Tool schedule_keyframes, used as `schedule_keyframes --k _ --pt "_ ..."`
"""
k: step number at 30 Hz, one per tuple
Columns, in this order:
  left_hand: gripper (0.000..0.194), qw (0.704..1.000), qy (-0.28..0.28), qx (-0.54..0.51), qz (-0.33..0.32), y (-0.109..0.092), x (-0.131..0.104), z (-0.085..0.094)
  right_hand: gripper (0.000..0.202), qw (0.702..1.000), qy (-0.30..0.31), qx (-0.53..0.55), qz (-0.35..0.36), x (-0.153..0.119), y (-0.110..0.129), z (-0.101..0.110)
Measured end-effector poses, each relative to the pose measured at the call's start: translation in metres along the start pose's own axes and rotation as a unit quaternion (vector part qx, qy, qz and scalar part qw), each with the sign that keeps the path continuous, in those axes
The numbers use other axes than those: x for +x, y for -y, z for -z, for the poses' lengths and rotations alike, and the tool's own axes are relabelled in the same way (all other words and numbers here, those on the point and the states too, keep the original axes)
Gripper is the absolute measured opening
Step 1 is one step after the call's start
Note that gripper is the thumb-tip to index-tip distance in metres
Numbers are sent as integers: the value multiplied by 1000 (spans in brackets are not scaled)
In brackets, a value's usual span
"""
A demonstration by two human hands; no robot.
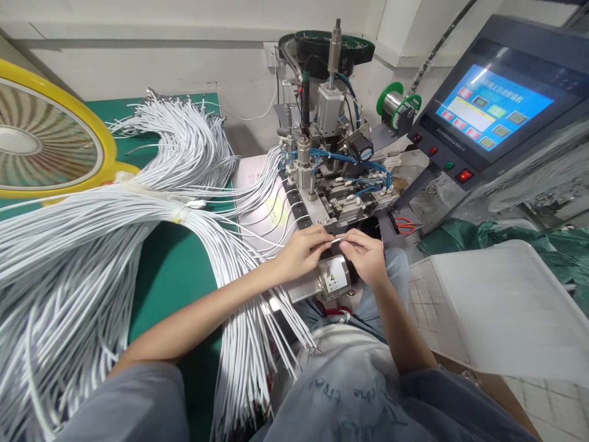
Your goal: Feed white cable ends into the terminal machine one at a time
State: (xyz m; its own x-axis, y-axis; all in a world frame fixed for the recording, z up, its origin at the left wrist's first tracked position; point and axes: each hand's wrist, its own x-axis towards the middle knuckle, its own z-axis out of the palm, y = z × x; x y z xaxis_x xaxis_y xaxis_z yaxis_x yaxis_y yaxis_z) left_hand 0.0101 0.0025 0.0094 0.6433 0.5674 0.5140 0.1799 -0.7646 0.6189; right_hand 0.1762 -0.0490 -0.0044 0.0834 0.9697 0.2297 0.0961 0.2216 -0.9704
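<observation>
My left hand (304, 248) is closed on the end of a white cable (337, 240) in front of the machine. Close beside it, my right hand (365, 253) pinches the tip of the same cable end, and the fingertips of both hands nearly meet. A metal cylinder with a white label (335, 276) sits just below the hands. Behind them stands the machine (322, 184), with blue tubes and a black strip along its left edge where several white cables lie. A large bundle of white cables (184, 215) spreads over the green table at the left.
A yellow fan (99, 116) stands at the far left on the green table (170, 276). At the right are a lit control screen (497, 104), a wire spool (393, 102), red-handled scissors (405, 226) and a translucent white bin (506, 307).
</observation>
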Motion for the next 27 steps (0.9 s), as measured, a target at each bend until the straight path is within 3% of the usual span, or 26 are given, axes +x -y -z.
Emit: schedule_keyframes --k 12,19,24,27 --pt "19 1000 1 -16 -21 2 -3 -4 23 992 -4 -120 27 1 1 5" --pt "19 997 -46 -57 17 -2 -5 -8 25 997 -74 -18 4 -8 -7 -15" --pt "22 993 -9 -116 11 0 -2 -3 26 989 1 139 -59 -3 -16 -10" --pt "22 995 36 -89 -15 4 0 2 20 989 58 128 -52 6 -10 1"
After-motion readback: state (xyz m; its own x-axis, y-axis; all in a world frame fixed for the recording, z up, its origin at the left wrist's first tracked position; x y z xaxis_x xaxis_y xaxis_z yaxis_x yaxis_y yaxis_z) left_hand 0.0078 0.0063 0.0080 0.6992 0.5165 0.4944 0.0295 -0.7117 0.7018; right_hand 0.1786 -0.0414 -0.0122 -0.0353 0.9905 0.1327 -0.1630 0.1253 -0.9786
